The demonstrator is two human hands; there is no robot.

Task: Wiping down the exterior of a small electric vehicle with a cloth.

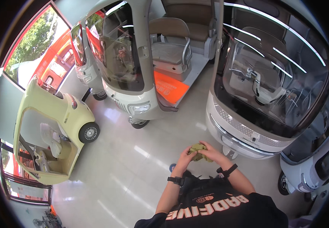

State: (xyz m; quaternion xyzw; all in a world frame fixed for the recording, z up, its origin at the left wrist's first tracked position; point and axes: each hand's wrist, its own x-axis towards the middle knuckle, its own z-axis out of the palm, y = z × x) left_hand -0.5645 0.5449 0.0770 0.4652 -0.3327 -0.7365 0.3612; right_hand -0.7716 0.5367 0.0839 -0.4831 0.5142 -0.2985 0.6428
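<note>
Black shirt (225, 209) on my chest, nearest; beyond it, held up over the pale floor (122, 167), a crumpled olive-green cloth (199, 152), bunched and gripped by the fingers of both my left hand (185, 157) and right hand (211, 152). Dark straps (176, 180) on both wrists. Farther out: white vehicle with broad windshield (244, 138) ahead-right, small pale-yellow vehicle (50, 99) off left.
</note>
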